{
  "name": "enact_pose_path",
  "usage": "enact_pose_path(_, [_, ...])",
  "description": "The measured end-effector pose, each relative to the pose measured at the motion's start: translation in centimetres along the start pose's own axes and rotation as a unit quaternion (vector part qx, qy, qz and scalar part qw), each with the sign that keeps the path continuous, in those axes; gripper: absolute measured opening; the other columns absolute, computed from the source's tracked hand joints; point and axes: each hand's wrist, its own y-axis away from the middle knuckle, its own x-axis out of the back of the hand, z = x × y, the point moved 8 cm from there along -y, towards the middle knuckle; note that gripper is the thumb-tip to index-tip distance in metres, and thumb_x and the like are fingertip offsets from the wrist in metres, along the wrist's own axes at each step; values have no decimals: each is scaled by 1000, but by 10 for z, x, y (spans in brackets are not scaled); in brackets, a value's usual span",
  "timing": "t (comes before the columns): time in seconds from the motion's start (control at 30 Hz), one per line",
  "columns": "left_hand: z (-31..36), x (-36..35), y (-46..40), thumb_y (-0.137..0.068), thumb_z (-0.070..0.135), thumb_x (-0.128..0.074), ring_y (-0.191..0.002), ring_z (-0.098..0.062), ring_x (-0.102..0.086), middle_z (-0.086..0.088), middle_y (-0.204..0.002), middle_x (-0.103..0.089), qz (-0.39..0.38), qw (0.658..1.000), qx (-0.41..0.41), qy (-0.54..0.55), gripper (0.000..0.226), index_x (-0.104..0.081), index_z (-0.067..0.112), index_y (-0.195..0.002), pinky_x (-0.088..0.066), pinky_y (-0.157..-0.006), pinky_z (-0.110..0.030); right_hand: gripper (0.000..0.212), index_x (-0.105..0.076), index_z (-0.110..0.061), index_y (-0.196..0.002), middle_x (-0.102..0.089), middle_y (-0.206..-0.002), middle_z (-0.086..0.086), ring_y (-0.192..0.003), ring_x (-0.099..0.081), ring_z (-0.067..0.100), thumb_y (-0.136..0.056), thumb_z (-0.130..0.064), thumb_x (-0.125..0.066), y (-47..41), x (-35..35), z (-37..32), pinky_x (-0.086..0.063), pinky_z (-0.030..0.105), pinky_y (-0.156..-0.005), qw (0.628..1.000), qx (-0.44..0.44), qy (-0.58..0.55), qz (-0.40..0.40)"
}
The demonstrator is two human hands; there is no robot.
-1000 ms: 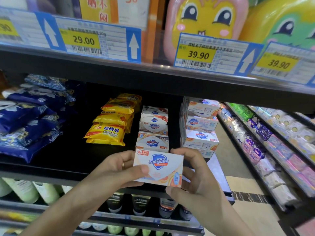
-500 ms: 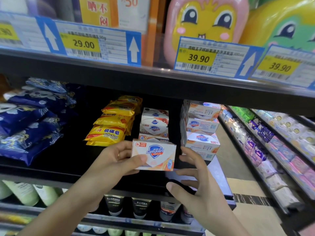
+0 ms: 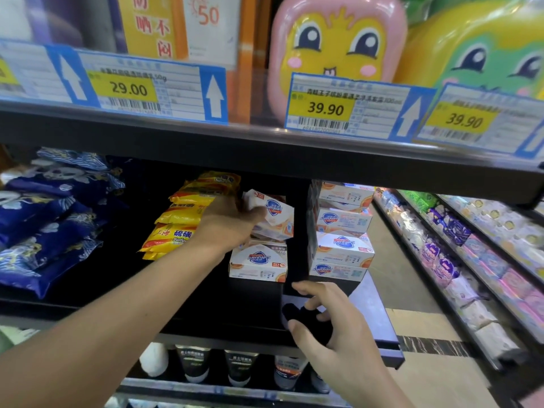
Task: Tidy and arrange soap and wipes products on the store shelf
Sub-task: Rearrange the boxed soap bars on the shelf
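Head view: a Safeguard soap box [image 3: 272, 214] is gripped, tilted, by the outstretched left hand [image 3: 226, 223] above the shelf's soap stack [image 3: 259, 260] — the right hand [image 3: 329, 322] is held loosely spread, empty, below it.

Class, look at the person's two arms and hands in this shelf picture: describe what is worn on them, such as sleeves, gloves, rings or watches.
Both forearms are bare as far as the frame shows: no sleeve or cuff is visible. The left hand and the right hand wear no gloves. No watch or bracelet shows at either wrist, and no ring is visible on the fingers in view, though the left hand is slightly blurred.

Left hand [image 3: 228, 222] hides part of the motion-blurred soap box [image 3: 272, 216]; price labels' [image 3: 347, 106] fine print unreadable.
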Motion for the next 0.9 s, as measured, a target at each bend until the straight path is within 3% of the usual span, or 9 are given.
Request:
enact_pose_path(0.1, [4,2,-7,-97,49,-67,-101,-26,-70,-6,-117,-74,16,994,-16,-105,27,-64,25,-109,-52,-85,-32,45,-58,-48,-125,-57,-119,-21,-114,-57,11,-82,-46,-66,1,0,0,-46,13,-86,1000,-2,-9,-5])
enact_pose_path(0.2, [2,-3,-8,-96,57,-65,-117,-29,-63,-5,-128,-67,-15,982,-35,-188,52,-56,19,-130,-41,-82,-30,43,-60,-47,-124,-58,-123,-20,-114,-57,12,-81,-48,-63,1,2,-1,-45,14,-88,1000,-2,-17,-2])
enact_pose_path(0.3, [-5,-8,-6,-94,48,-71,-127,-27,-58,-3,-141,-59,-43,972,-35,-229,66,-40,22,-146,-44,-86,-30,41,-61,-48,-122,-58,-125,-19,-113,-58,12,-81,-48,-62,1,2,-2,-46,15,-86,1000,-2,-15,-1])
enact_pose_path(0.43, [-2,-10,-6,-98,38,-69,-132,-31,-57,-8,-148,-55,-22,951,-45,-306,73,-27,21,-155,-52,-97,-37,41,-60,-47,-122,-58,-127,-19,-112,-58,13,-81,-48,-63,1,0,-1,-48,18,-86,1000,0,-5,1])
enact_pose_path(0.57, [-9,-8,-8,-99,43,-66,-135,-32,-54,-9,-150,-54,-38,948,-38,-312,68,-32,19,-153,-49,-97,-35,41,-60,-48,-122,-57,-128,-19,-113,-58,12,-81,-49,-62,1,0,-2,-48,16,-85,1000,3,-3,5])
enact_pose_path(0.73, [-15,-15,-9,-105,44,-57,-143,-31,-46,-9,-161,-42,-59,947,-26,-316,74,-20,16,-162,-44,-101,-33,41,-60,-48,-122,-57,-129,-20,-114,-58,11,-81,-49,-62,1,0,-2,-48,14,-86,1000,4,-1,3])
enact_pose_path(0.83, [-18,-21,-11,-105,40,-57,-140,-29,-48,-9,-158,-45,-72,954,-22,-291,63,-31,15,-157,-36,-89,-27,41,-60,-47,-122,-56,-130,-21,-114,-58,10,-81,-50,-61,2,-1,-2,-48,14,-86,1000,6,1,0])
enact_pose_path(0.9, [-20,-21,-12,-105,39,-59,-138,-29,-50,-8,-156,-47,-78,959,-21,-271,58,-36,16,-154,-37,-90,-27,40,-60,-48,-121,-56,-130,-21,-114,-58,10,-81,-50,-61,1,-1,-3,-48,14,-86,1000,8,3,-2])
